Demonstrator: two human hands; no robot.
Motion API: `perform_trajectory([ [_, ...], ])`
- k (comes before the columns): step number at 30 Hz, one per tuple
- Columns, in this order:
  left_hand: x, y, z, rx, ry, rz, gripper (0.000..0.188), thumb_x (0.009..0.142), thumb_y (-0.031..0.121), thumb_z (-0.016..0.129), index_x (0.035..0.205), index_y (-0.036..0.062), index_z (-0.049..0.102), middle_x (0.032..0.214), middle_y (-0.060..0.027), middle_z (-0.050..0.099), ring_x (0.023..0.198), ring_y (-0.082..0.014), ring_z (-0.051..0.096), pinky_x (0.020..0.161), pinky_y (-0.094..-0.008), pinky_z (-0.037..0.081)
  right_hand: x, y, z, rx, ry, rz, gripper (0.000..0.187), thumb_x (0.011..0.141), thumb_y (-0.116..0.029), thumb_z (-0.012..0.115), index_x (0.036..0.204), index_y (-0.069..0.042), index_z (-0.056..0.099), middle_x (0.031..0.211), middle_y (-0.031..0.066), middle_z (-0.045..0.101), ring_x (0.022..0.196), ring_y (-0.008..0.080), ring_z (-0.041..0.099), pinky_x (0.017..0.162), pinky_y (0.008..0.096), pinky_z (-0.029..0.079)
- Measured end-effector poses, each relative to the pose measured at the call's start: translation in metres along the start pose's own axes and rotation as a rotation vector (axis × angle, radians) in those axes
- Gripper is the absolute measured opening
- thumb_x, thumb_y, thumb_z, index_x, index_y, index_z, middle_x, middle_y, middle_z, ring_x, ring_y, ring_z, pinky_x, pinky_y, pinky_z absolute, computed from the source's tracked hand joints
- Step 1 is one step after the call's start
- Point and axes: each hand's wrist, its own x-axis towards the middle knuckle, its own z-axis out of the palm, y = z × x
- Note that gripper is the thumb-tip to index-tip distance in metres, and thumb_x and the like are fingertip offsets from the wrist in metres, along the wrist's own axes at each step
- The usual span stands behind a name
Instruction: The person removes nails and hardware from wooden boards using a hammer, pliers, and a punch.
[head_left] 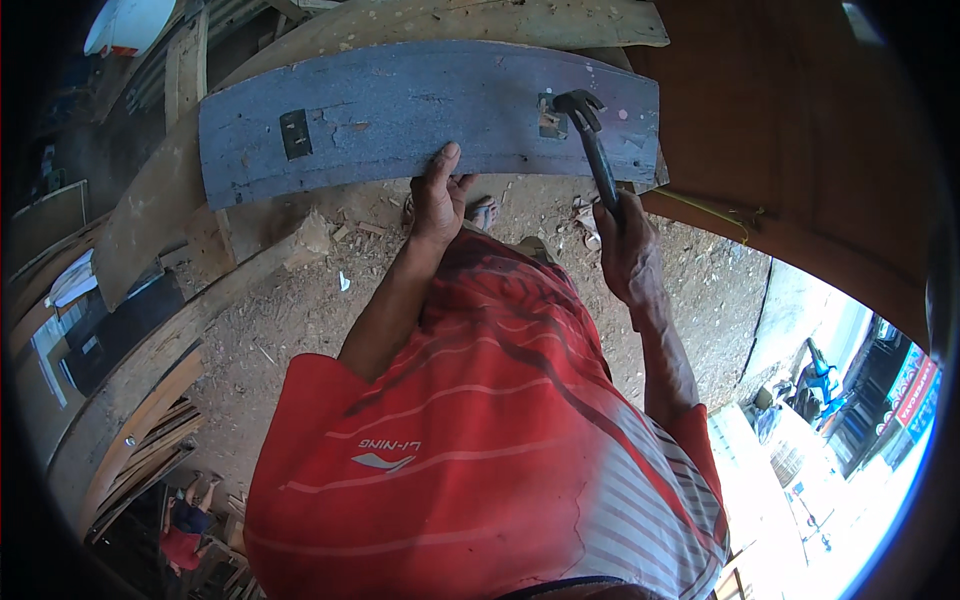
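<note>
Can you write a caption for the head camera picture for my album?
Left hand gripping a blue-grey board by its near edge, right hand holding a claw hammer.

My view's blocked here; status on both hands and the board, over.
Left hand gripping blue-grey board at near edge, thumb on top. Right hand holding hammer by handle. Hammer head hides a bit of board's right part; contact unclear.
</note>
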Motion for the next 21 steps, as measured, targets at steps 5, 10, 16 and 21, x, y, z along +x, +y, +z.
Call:
perform_trajectory([
  [5,0.002,-0.005,-0.006,0.001,0.022,0.018,0.038,0.094,0.024,0.072,0.127,0.0098,0.059,0.121,-0.0028,0.064,0.109,-0.0163,0.067,0.086,-0.0319,0.061,-0.001,-0.048,-0.031,0.268,0.336,-0.278,0.038,0.105,-0.034,0.057,0.120,0.001,0.054,0.075,0.0070,0.059,0.063,0.0123,0.058,0.057,0.0305,0.046],
  [10,0.000,-0.001,0.002,0.029,0.015,0.046,0.042,0.092,0.025,0.072,0.128,0.0080,0.058,0.122,-0.0045,0.065,0.109,-0.0159,0.067,0.085,-0.0336,0.061,0.010,-0.019,-0.029,0.175,0.213,-0.462,0.031,0.105,-0.031,0.056,0.108,-0.001,0.050,0.073,0.0116,0.059,0.058,0.0218,0.059,0.054,0.0398,0.046],
  [16,-0.004,0.002,0.017,0.028,0.060,0.050,0.039,0.092,0.024,0.073,0.125,0.0090,0.060,0.117,-0.0028,0.066,0.104,-0.0144,0.068,0.084,-0.0323,0.062,0.023,0.002,-0.014,-0.196,-0.032,-0.186,0.024,0.102,-0.024,0.060,0.115,-0.004,0.053,0.076,0.0181,0.064,0.065,0.0374,0.065,0.059,0.0475,0.048],
  [21,0.005,-0.010,-0.004,0.003,0.040,0.065,0.033,0.091,0.024,0.074,0.120,0.0109,0.063,0.112,-0.0009,0.068,0.098,-0.0127,0.069,0.080,-0.0305,0.063,0.013,-0.050,-0.038,0.339,0.242,-0.505,0.043,0.106,-0.045,0.051,0.101,-0.002,0.051,0.070,0.0026,0.053,0.054,0.0074,0.050,0.046,0.0228,0.039],
])
